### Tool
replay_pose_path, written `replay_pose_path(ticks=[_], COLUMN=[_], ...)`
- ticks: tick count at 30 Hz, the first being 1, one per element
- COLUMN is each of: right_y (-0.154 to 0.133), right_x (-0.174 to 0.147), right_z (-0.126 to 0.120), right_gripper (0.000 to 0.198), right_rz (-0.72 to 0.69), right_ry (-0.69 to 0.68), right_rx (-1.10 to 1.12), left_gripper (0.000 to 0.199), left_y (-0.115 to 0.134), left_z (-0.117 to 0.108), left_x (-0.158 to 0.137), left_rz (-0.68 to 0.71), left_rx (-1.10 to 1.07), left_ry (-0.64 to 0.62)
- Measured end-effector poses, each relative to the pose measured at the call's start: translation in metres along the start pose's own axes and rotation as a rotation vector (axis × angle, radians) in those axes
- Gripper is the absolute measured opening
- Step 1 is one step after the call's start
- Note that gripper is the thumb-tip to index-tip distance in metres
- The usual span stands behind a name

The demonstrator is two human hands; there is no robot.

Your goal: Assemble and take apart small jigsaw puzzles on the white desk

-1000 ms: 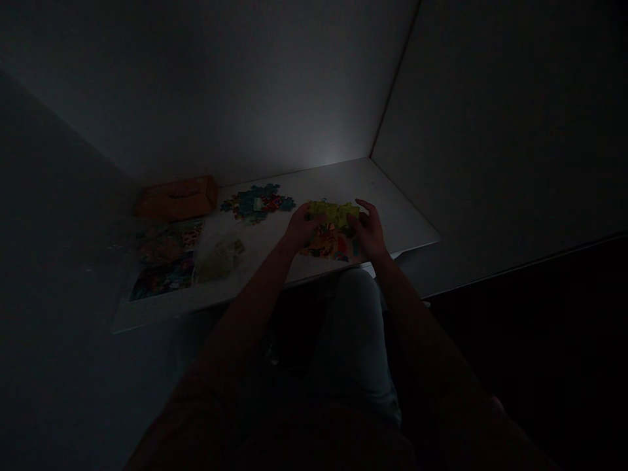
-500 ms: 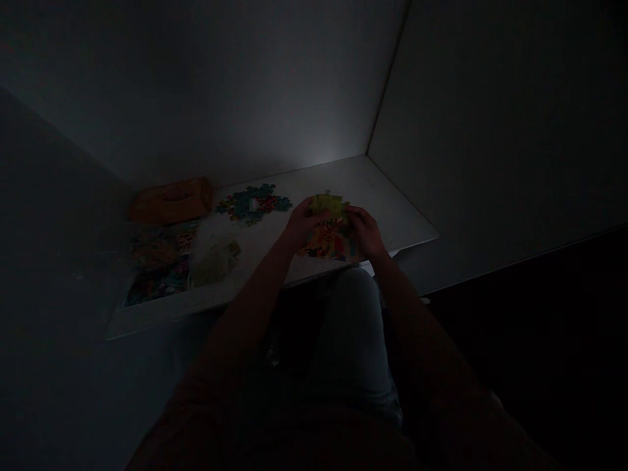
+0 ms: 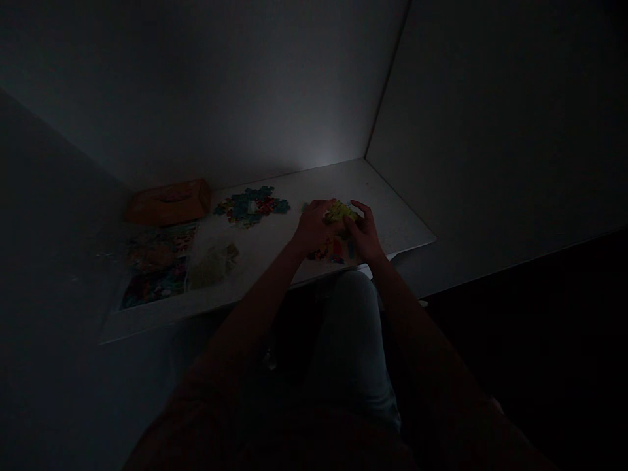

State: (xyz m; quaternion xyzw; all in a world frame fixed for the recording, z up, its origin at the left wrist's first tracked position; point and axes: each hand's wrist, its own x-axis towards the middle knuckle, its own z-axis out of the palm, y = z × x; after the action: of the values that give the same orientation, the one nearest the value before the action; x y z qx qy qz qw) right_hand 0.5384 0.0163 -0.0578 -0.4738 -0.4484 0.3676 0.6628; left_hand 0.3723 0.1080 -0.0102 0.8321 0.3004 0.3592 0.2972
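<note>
We see left arm (image 3: 258, 297) and right arm (image 3: 415, 301) stretched forward, converging; left hand (image 3: 314, 227) back up; right hand (image 3: 364, 234) near it, thumb (image 3: 348, 224) inward, index finger (image 3: 362, 206) arched.

Matt card, by the look of these yellow-green puzzle pieces (image 3: 341, 211); smooth surface (image 3: 338, 176), filmy plastic bag (image 3: 209, 267), and denim-like trousers (image 3: 356, 320)!
</note>
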Motion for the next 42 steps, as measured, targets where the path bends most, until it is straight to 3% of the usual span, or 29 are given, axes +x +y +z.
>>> replay_pose_path(ticks=[3, 5, 8, 12, 21, 25, 29, 32, 35, 39, 42], right_y=[0.002, 0.005, 0.01, 0.011, 0.016, 0.018, 0.019, 0.018, 0.016, 0.013, 0.013], right_x=[0.002, 0.005, 0.009, 0.01, 0.01, 0.012, 0.012, 0.011, 0.01, 0.008, 0.007], right_z=[-0.002, -0.004, -0.007, -0.006, -0.004, -0.005, -0.006, -0.004, -0.002, -0.004, -0.008], right_gripper=[0.085, 0.07, 0.065, 0.065, 0.066, 0.068, 0.069, 0.067, 0.065, 0.066, 0.069], right_rz=[-0.07, -0.122, -0.136, -0.121, -0.05, -0.061, -0.091, -0.083, -0.071, -0.07, -0.084], right_ry=[0.092, 0.185, 0.265, 0.267, 0.249, 0.251, 0.268, 0.279, 0.26, 0.217, 0.172], right_rx=[-0.06, -0.153, -0.232, -0.228, -0.163, -0.168, -0.207, -0.216, -0.176, -0.209, -0.246], left_gripper=[0.065, 0.062, 0.055, 0.047, 0.046, 0.055, 0.036, 0.034, 0.046, 0.038, 0.03], left_y=[-0.015, -0.027, -0.044, -0.06, -0.075, -0.068, -0.055, -0.037, -0.016, 0.008, 0.021], left_z=[-0.006, -0.011, -0.014, -0.011, -0.003, -0.003, -0.008, -0.012, -0.008, 0.01, 0.019], left_x=[0.002, 0.006, 0.014, 0.027, 0.056, 0.058, 0.061, 0.057, 0.042, 0.018, 0.009], left_rz=[-0.095, -0.185, -0.282, -0.34, -0.457, -0.456, -0.397, -0.373, -0.317, -0.221, -0.128], left_rx=[0.002, 0.092, 0.249, 0.377, 0.293, 0.189, 0.07, -0.185, -0.462, -0.408, -0.191], left_ry=[0.056, 0.081, 0.061, 0.022, 0.016, 0.063, 0.153, 0.202, 0.144, 0.064, 0.088])
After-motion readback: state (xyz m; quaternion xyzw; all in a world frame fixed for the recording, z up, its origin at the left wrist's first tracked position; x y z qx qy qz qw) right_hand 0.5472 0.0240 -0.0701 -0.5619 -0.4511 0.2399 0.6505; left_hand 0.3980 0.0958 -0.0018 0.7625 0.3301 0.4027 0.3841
